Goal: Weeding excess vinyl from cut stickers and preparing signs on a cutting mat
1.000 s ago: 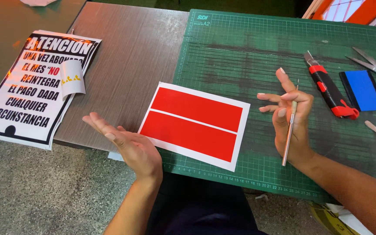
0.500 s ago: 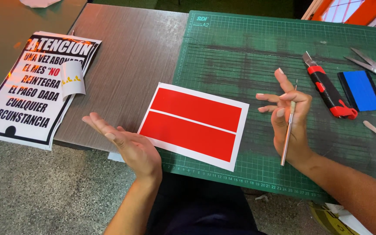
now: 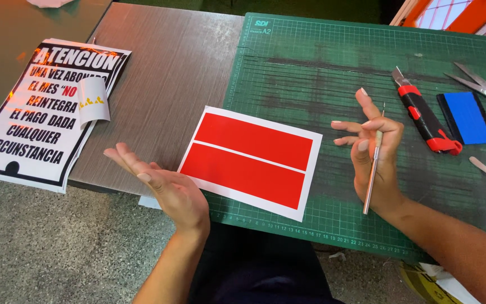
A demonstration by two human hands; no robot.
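A white sheet with two red rectangles (image 3: 251, 159) lies across the left edge of the green cutting mat (image 3: 322, 73). My left hand (image 3: 164, 188) hovers palm up, fingers spread, at the table's front edge just left of that sheet; it holds nothing. My right hand (image 3: 373, 152) is raised over the mat to the right of the sheet. A thin metal craft knife (image 3: 372, 174) is pinched between its thumb and fingers, blade tip up, while the other fingers spread out.
A red and black utility knife (image 3: 426, 121), a blue squeegee (image 3: 468, 117) and scissors (image 3: 482, 84) lie at the mat's right. A printed black and white poster (image 3: 35, 129) with a small curled sticker (image 3: 93, 100) lies at the left. The grey tabletop (image 3: 170, 62) ends near my body.
Both hands stay in almost the same open, gesturing pose. The right hand has shifted very slightly with the craft knife.
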